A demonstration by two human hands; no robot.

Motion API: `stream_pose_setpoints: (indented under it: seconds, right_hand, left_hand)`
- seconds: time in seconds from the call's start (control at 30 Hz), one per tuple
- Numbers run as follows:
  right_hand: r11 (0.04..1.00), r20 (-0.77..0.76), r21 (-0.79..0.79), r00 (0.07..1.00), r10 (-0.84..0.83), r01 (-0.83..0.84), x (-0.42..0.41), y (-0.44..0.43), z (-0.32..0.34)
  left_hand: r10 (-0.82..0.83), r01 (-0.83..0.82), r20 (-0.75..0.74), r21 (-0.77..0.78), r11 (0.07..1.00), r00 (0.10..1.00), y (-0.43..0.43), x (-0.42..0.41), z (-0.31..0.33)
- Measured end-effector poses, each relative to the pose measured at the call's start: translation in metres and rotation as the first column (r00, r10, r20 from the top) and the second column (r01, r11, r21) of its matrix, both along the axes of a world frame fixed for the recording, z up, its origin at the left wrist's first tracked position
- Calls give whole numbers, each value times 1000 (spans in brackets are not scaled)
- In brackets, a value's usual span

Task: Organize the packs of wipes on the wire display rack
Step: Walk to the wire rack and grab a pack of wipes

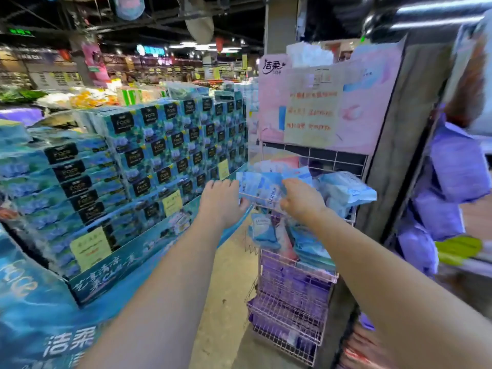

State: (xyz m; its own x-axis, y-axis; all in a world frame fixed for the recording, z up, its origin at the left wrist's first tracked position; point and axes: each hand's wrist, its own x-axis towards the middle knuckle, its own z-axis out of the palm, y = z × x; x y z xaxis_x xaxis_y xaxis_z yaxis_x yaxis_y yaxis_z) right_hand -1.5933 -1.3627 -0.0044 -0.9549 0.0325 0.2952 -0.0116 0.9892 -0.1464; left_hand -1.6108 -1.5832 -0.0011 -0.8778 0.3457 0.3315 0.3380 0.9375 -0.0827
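Note:
A white wire display rack [295, 272] stands against a pillar, with a pink sign board on top. Its upper basket holds light blue packs of wipes [346, 187]. My left hand [222, 199] and my right hand [300, 199] both grip a blue pack of wipes [262, 186] at the basket's front left edge, the left hand at its left end and the right hand at its right end. More blue packs [266, 231] hang in the middle basket. Purple packs [290, 286] fill the lower baskets.
A big stack of teal tissue boxes [149, 155] on a blue base stands to the left. A bare floor aisle [229, 275] runs between it and the rack. Purple packs [458, 169] hang on a shelf to the right.

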Motion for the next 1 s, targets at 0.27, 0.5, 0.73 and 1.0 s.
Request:
stream_pose_setpoints:
  seconds: [0.27, 0.5, 0.73, 1.0]
  right_hand:
    - [996, -64, 37, 995, -77, 80, -56, -1, -11]
    - [996, -38, 12, 995, -93, 93, -83, 5, -25]
    - [969, 112, 89, 965, -238, 228, -97, -16, -20]
    - [927, 74, 38, 924, -375, 373, -100, -36, -19]
  left_hand:
    - [-127, 127, -31, -17, 992, 991, 3, -72, -12]
    - [-149, 151, 43, -37, 988, 988, 16, -133, -5]
    - [-272, 229, 165, 242, 943, 948, 19, -168, -26]
    - [-301, 171, 330, 369, 914, 895, 9, -210, -41]
